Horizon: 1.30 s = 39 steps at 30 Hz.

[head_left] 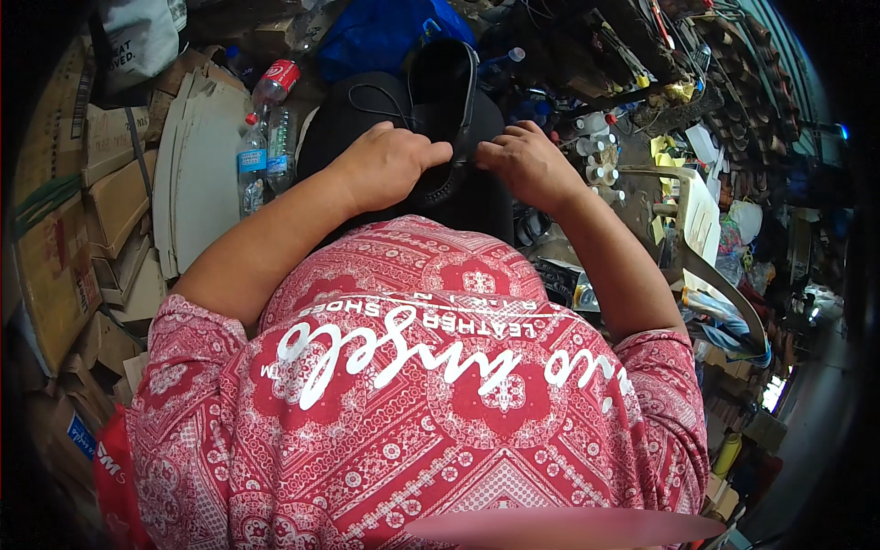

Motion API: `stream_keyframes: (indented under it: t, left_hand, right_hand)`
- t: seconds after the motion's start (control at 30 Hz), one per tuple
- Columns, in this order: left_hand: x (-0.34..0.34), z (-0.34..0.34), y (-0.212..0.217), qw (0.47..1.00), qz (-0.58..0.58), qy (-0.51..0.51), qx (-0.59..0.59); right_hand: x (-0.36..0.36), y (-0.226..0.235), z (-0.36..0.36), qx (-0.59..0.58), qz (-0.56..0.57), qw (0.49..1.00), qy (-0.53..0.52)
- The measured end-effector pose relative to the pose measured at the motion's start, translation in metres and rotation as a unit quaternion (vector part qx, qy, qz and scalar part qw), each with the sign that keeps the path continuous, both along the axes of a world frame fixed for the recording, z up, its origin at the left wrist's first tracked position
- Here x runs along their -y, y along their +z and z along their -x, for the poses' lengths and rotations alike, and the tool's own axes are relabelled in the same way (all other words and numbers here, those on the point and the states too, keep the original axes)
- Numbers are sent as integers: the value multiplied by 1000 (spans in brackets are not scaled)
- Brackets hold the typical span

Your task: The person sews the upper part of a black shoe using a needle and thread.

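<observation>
A black shoe [440,87] rests on my lap between my dark-clad legs, its opening facing up. A row of small marks like stitches runs along its near end. My left hand [390,167] is closed beside the shoe's left side, thumb and forefinger pressed together at its opening; what they pinch is hidden. A thin dark cord [374,86] loops out just beyond that hand. On the other side, my right hand [532,165] pinches the shoe's right edge with its fingertips.
Plastic bottles [253,165] stand at my left beside pale stacked sheets [197,174] and cardboard boxes [115,147]. A blue plastic bag [385,37] lies ahead. To the right are small bottles [596,147], a white plastic chair [701,220] and a cluttered bench [632,55].
</observation>
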State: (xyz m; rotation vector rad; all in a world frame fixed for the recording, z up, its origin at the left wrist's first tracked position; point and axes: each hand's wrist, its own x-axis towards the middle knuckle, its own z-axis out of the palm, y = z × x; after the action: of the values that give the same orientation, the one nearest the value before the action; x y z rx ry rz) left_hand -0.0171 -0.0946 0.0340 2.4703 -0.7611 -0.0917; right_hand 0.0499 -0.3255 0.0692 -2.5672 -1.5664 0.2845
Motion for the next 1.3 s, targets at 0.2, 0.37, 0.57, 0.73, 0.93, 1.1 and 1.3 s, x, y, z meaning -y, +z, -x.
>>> stream_keyframes:
  t: [0.2, 0.37, 0.57, 0.73, 0.93, 1.1, 1.3]
  left_hand:
    - [-31, 20, 2, 997, -35, 1, 72]
    - [-85, 34, 9, 993, -8, 103, 64]
    - [-35, 5, 60, 884, 448, 5, -132]
    - [4, 14, 48, 740, 520, -104, -414]
    - [-112, 21, 4, 977, 128, 159, -63]
    - [-205, 33, -24, 949, -82, 305, -4]
    - [-57, -21, 4, 982, 156, 99, 31]
  right_hand:
    - [30, -10, -2, 23, -10, 999, -32]
    - [93, -9, -16, -223, -94, 906, -346]
    - [34, 7, -16, -467, -418, 690, -361]
    - [-26, 18, 5, -698, -503, 505, -67]
    - [81, 3, 0, -210, 42, 945, -246]
    - [224, -45, 4, -82, 161, 926, -332]
    - [86, -21, 12, -306, -147, 865, -370]
